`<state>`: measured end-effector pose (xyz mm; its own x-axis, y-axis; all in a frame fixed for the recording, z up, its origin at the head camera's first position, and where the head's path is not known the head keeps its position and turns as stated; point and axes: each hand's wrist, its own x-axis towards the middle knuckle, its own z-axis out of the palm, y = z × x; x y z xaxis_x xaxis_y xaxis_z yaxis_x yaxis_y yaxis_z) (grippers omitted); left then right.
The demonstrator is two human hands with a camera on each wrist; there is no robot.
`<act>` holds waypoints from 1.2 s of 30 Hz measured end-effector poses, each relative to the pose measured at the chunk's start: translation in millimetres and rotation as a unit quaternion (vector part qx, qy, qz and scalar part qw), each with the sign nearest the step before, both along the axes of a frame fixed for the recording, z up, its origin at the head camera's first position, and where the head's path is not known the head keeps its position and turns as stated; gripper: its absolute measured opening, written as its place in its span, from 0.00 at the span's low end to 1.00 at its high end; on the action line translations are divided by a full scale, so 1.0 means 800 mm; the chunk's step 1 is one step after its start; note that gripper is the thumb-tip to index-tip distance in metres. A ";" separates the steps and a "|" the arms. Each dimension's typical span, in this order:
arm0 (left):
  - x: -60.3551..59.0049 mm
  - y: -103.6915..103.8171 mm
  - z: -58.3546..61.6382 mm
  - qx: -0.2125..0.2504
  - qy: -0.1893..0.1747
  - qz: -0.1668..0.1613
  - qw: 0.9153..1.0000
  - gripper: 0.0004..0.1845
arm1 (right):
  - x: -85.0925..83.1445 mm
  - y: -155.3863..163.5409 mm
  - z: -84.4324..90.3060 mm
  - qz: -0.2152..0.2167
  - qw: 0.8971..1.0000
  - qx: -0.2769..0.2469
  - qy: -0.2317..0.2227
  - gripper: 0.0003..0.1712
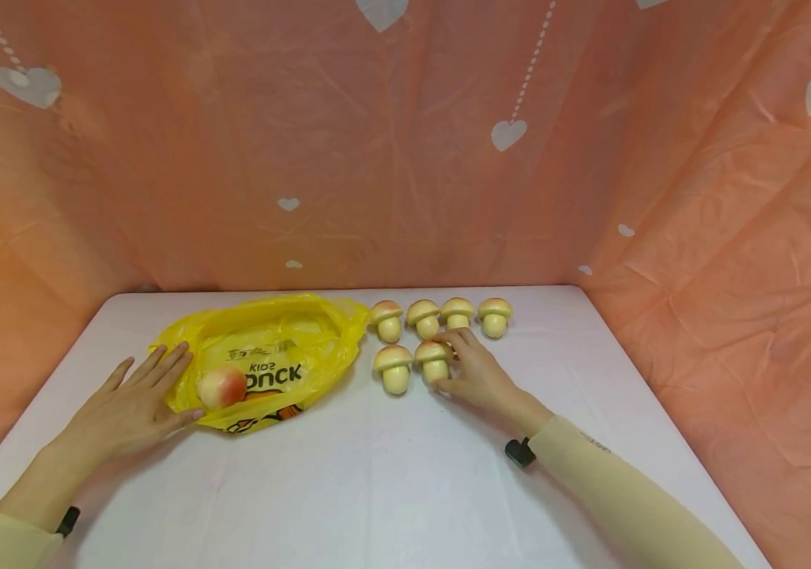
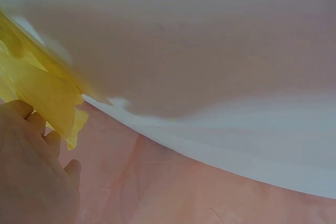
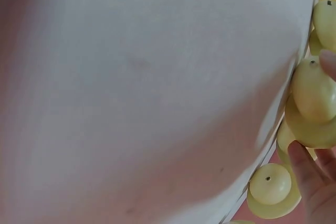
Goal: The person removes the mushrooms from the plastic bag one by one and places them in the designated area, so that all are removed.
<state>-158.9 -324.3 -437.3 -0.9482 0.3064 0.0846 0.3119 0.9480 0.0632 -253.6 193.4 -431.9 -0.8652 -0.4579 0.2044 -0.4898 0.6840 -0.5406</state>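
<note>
Head view: left hand (image 1: 137, 399) flat, fingers straight, pressing near edge of yellow plastic bag (image 1: 273, 348) on white table (image 1: 377, 474). Peach-like toy fruit (image 1: 222, 387) sits in bag mouth, just beside left fingertips. Right hand (image 1: 473, 371) pinches toy mushroom (image 1: 434, 359), right of bag. Second mushroom (image 1: 394, 367) sits between held one and bag. Four mushrooms (image 1: 441, 314) in row beyond. Right wrist view: fingers (image 3: 304, 166) against mushroom (image 3: 313, 98).
</note>
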 end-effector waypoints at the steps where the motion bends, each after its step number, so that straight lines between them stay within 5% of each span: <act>1: 0.000 0.000 0.000 0.001 0.000 0.000 1.000 0.52 | 0.000 0.000 0.000 -0.001 1.000 0.002 0.001 0.42; 23: 0.001 0.001 0.000 0.004 -0.004 0.003 1.000 0.53 | 0.002 0.006 -0.002 -0.014 0.999 0.024 0.020 0.46; 36: 0.003 0.001 -0.001 0.004 0.003 0.001 1.000 0.52 | 0.003 -0.025 0.021 0.005 0.988 -0.119 0.100 0.43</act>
<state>-156.6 -323.6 -437.9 -0.9481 0.3043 0.0923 0.3109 0.9480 0.0686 -251.1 173.1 -415.0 -0.7918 -0.3850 0.4741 -0.6097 0.5438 -0.5767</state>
